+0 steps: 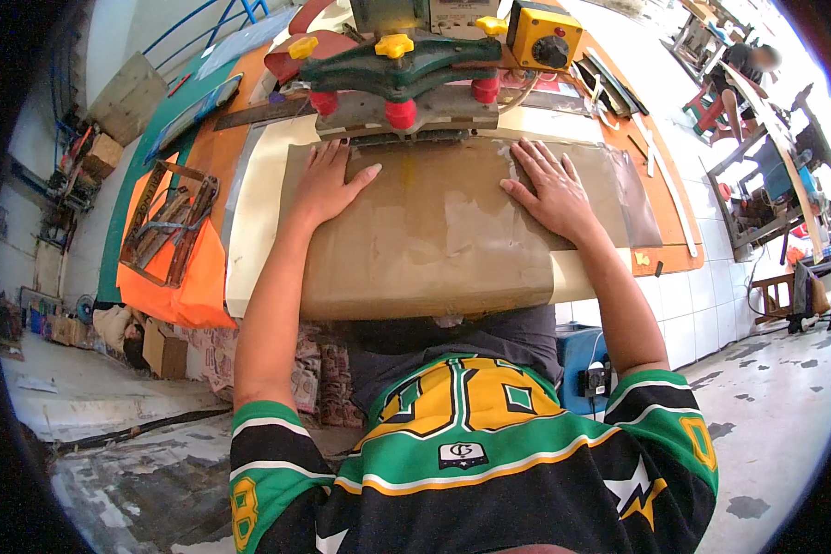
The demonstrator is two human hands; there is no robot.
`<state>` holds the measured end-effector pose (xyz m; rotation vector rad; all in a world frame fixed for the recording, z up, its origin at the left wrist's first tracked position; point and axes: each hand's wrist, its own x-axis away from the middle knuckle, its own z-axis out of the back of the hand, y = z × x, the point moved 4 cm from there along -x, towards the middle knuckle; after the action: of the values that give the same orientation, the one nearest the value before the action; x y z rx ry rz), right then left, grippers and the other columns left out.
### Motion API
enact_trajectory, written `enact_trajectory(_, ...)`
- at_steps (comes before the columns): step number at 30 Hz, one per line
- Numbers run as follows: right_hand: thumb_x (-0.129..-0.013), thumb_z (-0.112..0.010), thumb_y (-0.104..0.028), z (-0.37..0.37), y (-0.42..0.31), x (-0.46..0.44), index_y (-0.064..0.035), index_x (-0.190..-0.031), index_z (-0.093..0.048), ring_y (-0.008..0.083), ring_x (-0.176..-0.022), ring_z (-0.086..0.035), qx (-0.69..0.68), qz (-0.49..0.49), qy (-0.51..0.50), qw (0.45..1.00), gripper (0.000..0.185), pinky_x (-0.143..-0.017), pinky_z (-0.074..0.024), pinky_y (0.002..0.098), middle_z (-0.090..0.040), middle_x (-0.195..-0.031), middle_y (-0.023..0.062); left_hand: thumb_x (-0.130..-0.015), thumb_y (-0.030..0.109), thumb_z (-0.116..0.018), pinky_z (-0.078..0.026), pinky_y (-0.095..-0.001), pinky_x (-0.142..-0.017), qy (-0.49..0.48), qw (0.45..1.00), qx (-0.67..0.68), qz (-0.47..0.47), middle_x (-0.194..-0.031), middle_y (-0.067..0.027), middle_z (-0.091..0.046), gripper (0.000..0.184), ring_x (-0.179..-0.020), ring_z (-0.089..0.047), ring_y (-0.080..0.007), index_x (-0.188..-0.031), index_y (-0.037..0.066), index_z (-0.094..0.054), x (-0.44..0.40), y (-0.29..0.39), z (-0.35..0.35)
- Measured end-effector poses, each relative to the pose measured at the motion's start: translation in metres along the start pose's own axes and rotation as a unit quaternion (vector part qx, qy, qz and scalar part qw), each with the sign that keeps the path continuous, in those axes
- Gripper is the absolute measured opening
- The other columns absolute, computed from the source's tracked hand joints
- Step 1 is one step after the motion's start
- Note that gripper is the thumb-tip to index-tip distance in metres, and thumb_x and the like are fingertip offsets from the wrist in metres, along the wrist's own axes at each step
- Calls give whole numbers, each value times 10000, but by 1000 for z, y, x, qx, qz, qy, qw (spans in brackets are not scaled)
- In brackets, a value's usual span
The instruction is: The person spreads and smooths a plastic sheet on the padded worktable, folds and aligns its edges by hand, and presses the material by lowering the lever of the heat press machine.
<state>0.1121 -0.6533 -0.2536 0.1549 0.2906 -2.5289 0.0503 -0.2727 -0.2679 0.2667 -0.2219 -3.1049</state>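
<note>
A brown sheet (425, 231) lies over the table in front of me, its near edge curving down toward my lap. My left hand (328, 185) rests flat on its left part, fingers apart and pointing at the machine. On the right part of the sheet, my right hand (549, 185) lies flat with its fingers spread. Just beyond both hands stands a machine with a dark green clamp frame (406, 69), yellow knobs and red feet. Its grey pressing bar (406, 118) sits at the sheet's far edge. Neither hand holds anything.
A metal rack of tools (169, 222) stands on orange material (203, 277) at the left. A yellow control box (545, 37) is at the machine's right. Metal strips (651, 148) lie at the table's right. A seated person (743, 78) is far right, beside a workbench.
</note>
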Motion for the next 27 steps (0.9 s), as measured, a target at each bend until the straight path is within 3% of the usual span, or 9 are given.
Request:
enact_trajectory(5,-1027,-415,-686,1,1,0,-143,-1610,-398,262,-1576,-279,4,6,14,1000,797,-1279,-210,528,-370,-1682,52,-976,752,-442,-169,-470,-1302,5,1000,4,6,-1606,-287,-397,1020,-1541,-330,-362,-1517,-113,-419,0,2,1)
enact_trajectory(7,-1033,-422,-677,1,1,-1,-178,-1633,-359,263,-1593,-234,-8,-3,-11,1000,783,-1291,-153,516,-323,-1704,59,-974,750,-449,-173,-472,-1301,9,1000,7,9,-1598,-292,-406,1019,-1534,-340,-368,-1510,-117,-427,1,2,2)
enact_trajectory(10,-1032,-421,-678,1,2,-2,-178,-1632,-362,262,-1593,-235,-9,-6,-13,1000,783,-1291,-155,518,-323,-1704,59,-972,748,-455,-177,-475,-1300,14,1000,4,7,-1586,-303,-417,1019,-1527,-350,-377,-1498,-124,-439,1,2,3)
enact_trajectory(13,-1030,-414,-683,1,2,0,-142,-1616,-382,264,-1581,-266,-5,5,4,1000,799,-1285,-192,527,-364,-1684,49,-972,697,-522,-222,-487,-1283,47,999,9,0,-1540,-310,-468,947,-1496,-393,-388,-1461,-113,-492,4,10,11)
enact_trajectory(15,-1030,-416,-680,3,1,0,-141,-1615,-383,266,-1581,-265,-6,3,1,1000,797,-1286,-190,528,-362,-1685,49,-969,620,-594,-282,-506,-1253,53,994,87,25,-1484,-313,-519,842,-1449,-441,-413,-1411,-95,-547,7,12,20)
enact_trajectory(18,-1032,-425,-672,4,-1,0,-159,-1624,-372,262,-1586,-252,-13,-1,-6,1000,784,-1290,-169,521,-342,-1695,55,-1009,510,-604,-378,-490,-1192,101,994,41,26,-1531,-290,-485,702,-1448,-430,-441,-1406,-66,-545,9,7,18)
enact_trajectory(22,-1033,-433,-658,3,1,1,-136,-1611,-390,274,-1578,-272,-15,9,13,1000,779,-1283,-195,535,-363,-1684,57,-1041,467,-550,-328,-520,-1224,77,997,21,4,-1492,-304,-516,666,-1434,-443,-454,-1418,-82,-541,17,8,13)
enact_trajectory(24,-1033,-434,-658,2,2,2,-136,-1610,-391,275,-1577,-276,-12,9,14,1000,779,-1283,-196,535,-367,-1682,59,-1071,418,-509,-318,-522,-1229,66,997,-37,-16,-1562,-291,-451,643,-1471,-408,-441,-1479,-78,-478,27,8,7)
enact_trajectory(27,-1032,-434,-660,2,0,1,-137,-1609,-394,277,-1575,-282,-13,10,16,1000,779,-1283,-196,536,-374,-1678,63,-1089,404,-474,-283,-518,-1250,3,1000,-9,-25,-1622,-281,-374,658,-1515,-352,-426,-1536,-73,-408,59,22,21)
